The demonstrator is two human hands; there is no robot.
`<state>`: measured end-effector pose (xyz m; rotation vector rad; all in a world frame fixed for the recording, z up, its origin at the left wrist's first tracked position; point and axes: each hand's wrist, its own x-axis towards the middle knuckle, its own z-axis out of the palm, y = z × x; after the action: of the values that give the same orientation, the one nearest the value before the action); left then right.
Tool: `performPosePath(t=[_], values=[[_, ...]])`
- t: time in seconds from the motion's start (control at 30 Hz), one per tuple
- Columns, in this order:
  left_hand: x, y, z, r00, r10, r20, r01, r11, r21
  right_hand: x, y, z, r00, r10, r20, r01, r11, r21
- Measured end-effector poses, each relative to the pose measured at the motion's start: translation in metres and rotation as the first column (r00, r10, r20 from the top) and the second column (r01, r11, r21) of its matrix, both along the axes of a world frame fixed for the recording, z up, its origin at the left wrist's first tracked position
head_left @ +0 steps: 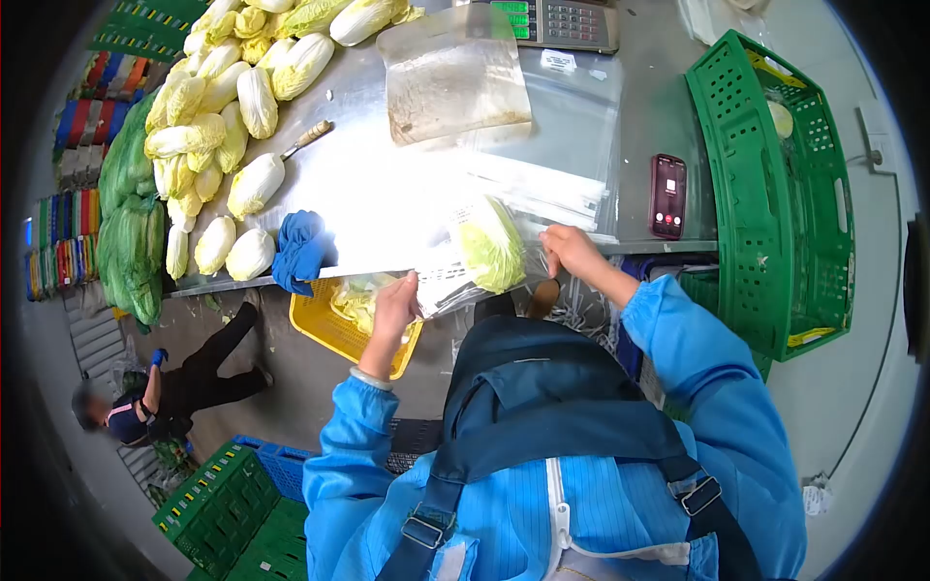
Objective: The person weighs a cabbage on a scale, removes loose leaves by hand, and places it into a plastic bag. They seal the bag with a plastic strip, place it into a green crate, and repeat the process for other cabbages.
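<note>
A napa cabbage [492,250] lies at the table's front edge inside a clear plastic bag [448,283] with printed marks. My left hand [393,308] is closed, pinching the left side of the bag between thumb and fingers. On the other side, my right hand [575,256] is closed too, with thumb and fingers pressed together at the bag's right edge. The thin film between those fingers is hard to make out. Just behind the cabbage lies a stack of flat clear bags [557,189].
Many napa cabbages [218,116] are piled at the left, near a wooden-handled knife [308,137] and a blue cloth [300,250]. A scale [567,24], a phone [667,197] and a green crate [741,194] stand right. Below sits a yellow basket [308,315]. Another person [179,387] walks at left.
</note>
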<state>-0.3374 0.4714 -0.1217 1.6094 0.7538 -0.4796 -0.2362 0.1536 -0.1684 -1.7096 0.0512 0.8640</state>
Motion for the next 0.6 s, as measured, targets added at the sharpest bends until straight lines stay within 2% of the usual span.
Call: performPosePath(t=[0.1, 0.13, 0.23, 0.27, 0.3, 0.33, 0.37, 0.4, 0.43, 0.5, 0.53, 0.57, 0.6], values=[[-0.003, -0.008, -0.038, 0.999, 0.045, -0.013, -0.045, 0.998, -0.039, -0.01, 0.015, -0.01, 0.997, 0.015, -0.074, -0.024, 0.99, -0.136], [-0.003, -0.012, -0.04, 1.0, 0.028, 0.003, -0.028, 0.999, 0.02, -0.012, 0.019, -0.01, 0.999, 0.035, -0.015, -0.038, 0.975, -0.217], [-0.004, -0.019, -0.041, 0.997, 0.029, 0.075, -0.032, 0.999, 0.044, -0.01, 0.014, 0.026, 0.989, -0.109, 0.1, 0.135, 0.941, -0.311], [-0.005, -0.018, -0.04, 0.998, 0.046, 0.035, -0.048, 0.997, 0.058, -0.009, 0.016, 0.044, 0.913, -0.022, 0.407, 0.168, 0.93, -0.326], [-0.006, -0.019, -0.038, 0.997, 0.067, 0.023, -0.068, 0.997, 0.034, -0.011, 0.021, 0.063, 0.744, 0.073, 0.665, 0.203, 0.922, -0.329], [-0.006, -0.019, -0.035, 0.996, 0.083, 0.009, -0.083, 0.996, 0.011, -0.013, 0.027, 0.072, 0.5, 0.166, 0.85, 0.24, 0.917, -0.32], [-0.004, -0.019, -0.032, 0.996, 0.093, -0.004, -0.093, 0.996, -0.011, -0.014, 0.035, 0.071, 0.547, 0.319, 0.774, -0.129, 0.946, -0.299], [-0.004, -0.019, -0.032, 0.997, 0.08, -0.015, -0.08, 0.997, -0.02, -0.019, 0.051, 0.08, 0.43, 0.45, 0.783, -0.198, 0.893, -0.404], [-0.004, -0.017, -0.036, 0.999, 0.041, -0.028, -0.041, 0.999, 0.019, -0.022, 0.065, 0.089, 0.301, 0.565, 0.768, -0.247, 0.824, -0.51], [-0.001, -0.016, -0.046, 0.998, -0.053, -0.045, 0.057, 0.994, 0.091, -0.025, 0.071, 0.048, 0.22, 0.623, 0.75, -0.177, 0.782, -0.597], [0.008, -0.016, -0.04, 0.985, -0.109, -0.134, 0.128, 0.982, 0.138, -0.021, 0.071, 0.042, 0.185, 0.659, 0.729, -0.13, 0.752, -0.646], [0.015, -0.022, -0.034, 0.974, -0.22, -0.051, 0.223, 0.903, 0.367, -0.02, 0.07, 0.038, 0.185, 0.671, 0.718, -0.157, 0.741, -0.653], [0.024, -0.032, -0.015, 0.94, -0.342, 0.012, 0.272, 0.767, 0.581, -0.017, 0.068, 0.04, 0.223, 0.651, 0.725, -0.196, 0.759, -0.621]])
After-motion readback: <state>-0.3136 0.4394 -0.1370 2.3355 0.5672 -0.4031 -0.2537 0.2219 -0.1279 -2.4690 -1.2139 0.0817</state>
